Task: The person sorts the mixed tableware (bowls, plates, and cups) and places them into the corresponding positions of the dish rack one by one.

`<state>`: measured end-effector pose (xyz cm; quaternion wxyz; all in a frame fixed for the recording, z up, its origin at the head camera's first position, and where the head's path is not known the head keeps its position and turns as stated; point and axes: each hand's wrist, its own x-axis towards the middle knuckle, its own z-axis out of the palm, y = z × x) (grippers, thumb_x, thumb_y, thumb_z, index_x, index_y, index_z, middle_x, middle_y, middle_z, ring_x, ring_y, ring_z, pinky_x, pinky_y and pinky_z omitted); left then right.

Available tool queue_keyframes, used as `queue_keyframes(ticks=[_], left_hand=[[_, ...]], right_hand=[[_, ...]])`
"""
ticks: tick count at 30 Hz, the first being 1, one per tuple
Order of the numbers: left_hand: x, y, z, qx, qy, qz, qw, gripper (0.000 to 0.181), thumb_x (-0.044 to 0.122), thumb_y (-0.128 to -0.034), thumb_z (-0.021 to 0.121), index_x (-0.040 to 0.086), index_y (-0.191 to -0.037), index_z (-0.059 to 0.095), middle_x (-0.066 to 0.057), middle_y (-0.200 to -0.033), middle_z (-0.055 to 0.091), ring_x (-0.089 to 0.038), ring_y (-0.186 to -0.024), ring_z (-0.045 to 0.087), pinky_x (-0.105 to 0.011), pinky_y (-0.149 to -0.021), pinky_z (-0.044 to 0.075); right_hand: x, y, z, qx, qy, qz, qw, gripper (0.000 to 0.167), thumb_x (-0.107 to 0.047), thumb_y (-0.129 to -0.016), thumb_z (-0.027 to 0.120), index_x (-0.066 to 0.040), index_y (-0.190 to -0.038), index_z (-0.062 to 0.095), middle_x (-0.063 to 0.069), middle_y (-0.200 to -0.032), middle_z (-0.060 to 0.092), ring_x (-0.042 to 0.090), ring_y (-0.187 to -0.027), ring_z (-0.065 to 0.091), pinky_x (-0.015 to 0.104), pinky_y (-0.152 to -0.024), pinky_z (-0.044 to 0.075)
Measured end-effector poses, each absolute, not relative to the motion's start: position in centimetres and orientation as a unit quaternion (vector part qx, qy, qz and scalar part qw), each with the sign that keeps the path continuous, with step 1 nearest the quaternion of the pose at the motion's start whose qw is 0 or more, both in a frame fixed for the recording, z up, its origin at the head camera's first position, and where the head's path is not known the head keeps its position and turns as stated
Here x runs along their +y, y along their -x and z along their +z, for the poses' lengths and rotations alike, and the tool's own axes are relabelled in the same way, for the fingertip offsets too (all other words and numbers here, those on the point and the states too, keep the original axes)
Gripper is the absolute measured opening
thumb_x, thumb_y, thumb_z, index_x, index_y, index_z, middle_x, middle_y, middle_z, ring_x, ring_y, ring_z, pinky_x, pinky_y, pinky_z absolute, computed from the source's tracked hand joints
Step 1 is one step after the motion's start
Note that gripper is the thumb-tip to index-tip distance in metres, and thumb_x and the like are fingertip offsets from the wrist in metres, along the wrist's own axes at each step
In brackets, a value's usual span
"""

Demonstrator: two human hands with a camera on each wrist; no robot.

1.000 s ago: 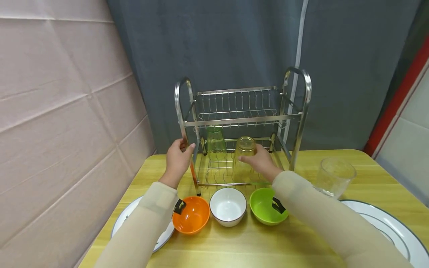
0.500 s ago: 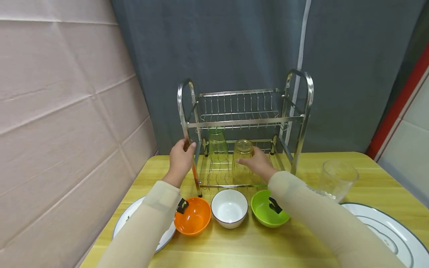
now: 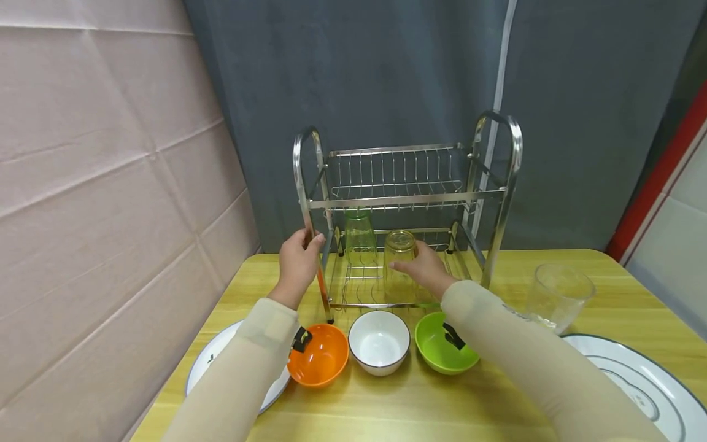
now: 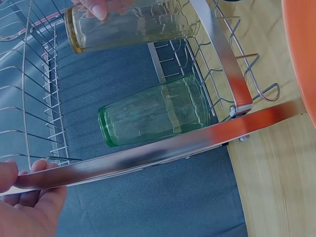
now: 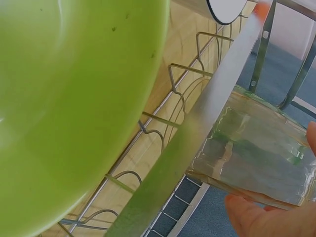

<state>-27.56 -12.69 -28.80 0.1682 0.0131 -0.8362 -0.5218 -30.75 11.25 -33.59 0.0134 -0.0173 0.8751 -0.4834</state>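
My left hand grips the left front post of a two-tier metal dish rack; in the left wrist view its thumb and fingers wrap that post. With my right hand I hold a yellow-tinted glass, upside down on the lower tier, thumb on the near side. The right wrist view shows the same glass between thumb and fingers, its rim by the bottom wires. A green glass also stands upside down at the lower tier's back left.
In front of the rack sit an orange bowl, a white bowl and a green bowl. A white plate lies left, another plate right. One clear glass stands behind the right plate.
The yellow glass and right hand have shifted very slightly left in the head view. The left hand stays on the post, and the view itself has moved a little.
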Motion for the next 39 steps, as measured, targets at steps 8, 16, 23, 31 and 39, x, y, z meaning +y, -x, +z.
queue_keyframes(ticks=[8,16,23,31,39], left_hand=[[-12.6,27.7,-29.0,-0.833,-0.017,-0.526,0.17,0.028,0.027,-0.0998,0.053,0.005,-0.115,0.062,-0.015,-0.111,0.064,-0.027,-0.092,0.054,-0.037,-0.076,0.046],[-12.6,27.7,-29.1,-0.822,-0.009,-0.538,0.186,0.027,0.023,-0.0998,0.054,0.003,-0.115,0.062,-0.016,-0.114,0.065,-0.028,-0.096,0.056,-0.041,-0.082,0.049],[-12.6,27.9,-29.5,-0.827,-0.003,-0.527,0.197,0.024,0.023,-0.0993,0.055,0.003,-0.11,0.063,-0.015,-0.111,0.067,-0.027,-0.094,0.059,-0.04,-0.079,0.05],[-12.4,27.8,-29.6,-0.827,-0.002,-0.526,0.201,0.024,0.022,-0.0991,0.055,0.002,-0.11,0.063,-0.015,-0.112,0.067,-0.028,-0.096,0.06,-0.043,-0.082,0.051],[-12.4,27.9,-29.6,-0.829,-0.005,-0.518,0.21,0.021,0.021,-0.0985,0.057,0.002,-0.106,0.064,-0.015,-0.106,0.068,-0.027,-0.087,0.057,-0.039,-0.074,0.049]], right_hand=[[11.8,30.6,-33.3,0.888,0.018,-0.459,0.027,0.093,-0.036,-0.087,0.071,0.001,-0.152,0.015,0.024,-0.154,0.024,0.045,-0.139,0.026,0.058,-0.11,0.028],[12.2,30.2,-33.2,0.924,0.016,-0.378,0.053,0.09,-0.03,-0.087,0.071,0.007,-0.15,0.017,0.029,-0.152,0.024,0.048,-0.138,0.024,0.058,-0.11,0.027],[11.8,30.5,-33.6,0.928,0.023,-0.369,0.042,0.083,-0.028,-0.087,0.071,0.009,-0.146,0.026,0.029,-0.145,0.038,0.046,-0.131,0.039,0.055,-0.107,0.034],[11.5,31.3,-33.8,0.926,0.028,-0.376,0.036,0.069,-0.03,-0.09,0.068,0.008,-0.14,0.038,0.028,-0.138,0.048,0.044,-0.123,0.048,0.053,-0.101,0.042],[11.2,32.0,-33.6,0.918,0.025,-0.394,0.03,0.056,-0.028,-0.091,0.067,0.005,-0.132,0.048,0.024,-0.128,0.057,0.04,-0.114,0.057,0.051,-0.095,0.047]])
